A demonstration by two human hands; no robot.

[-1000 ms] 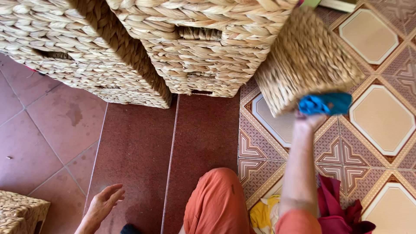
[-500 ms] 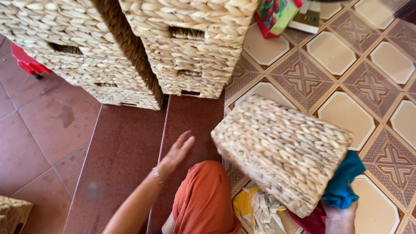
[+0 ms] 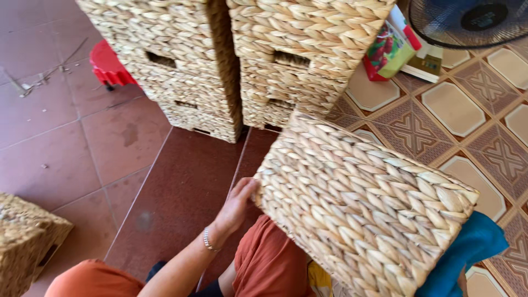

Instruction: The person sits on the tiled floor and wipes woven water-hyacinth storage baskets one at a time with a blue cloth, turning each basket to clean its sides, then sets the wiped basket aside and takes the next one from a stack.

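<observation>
Head camera view, looking down at a seated person's lap and a tiled floor (image 3: 181, 181). Nearest, two knees in orange trousers (image 3: 269, 269) sit at the bottom edge. Over the right knee a woven basket (image 3: 363, 209) of pale braided straw is tilted on its side, its flat plaited face turned up toward the camera. The left hand (image 3: 237, 204), with a thin silver bracelet (image 3: 207, 240) on the wrist, rests open with its fingers pressed against the basket's left edge. The right hand is hidden behind the basket's lower right corner, so its grip cannot be told; a bright blue cloth (image 3: 473, 253) shows there, just beside the basket. At the lower left corner, another small woven box (image 3: 25, 236) stands on the dark red tiles. Farther off, two tall stacks of woven baskets (image 3: 242, 60) with slot handles stand side by side on the floor, just beyond the tilted basket. A red plastic stool (image 3: 110, 66) peeks out behind the left stack. To the right, on patterned cream and brown tiles, a colourful carton (image 3: 388, 49) leans against the right stack, and the dark grille of a fan (image 3: 467, 22) fills the top right corner.
</observation>
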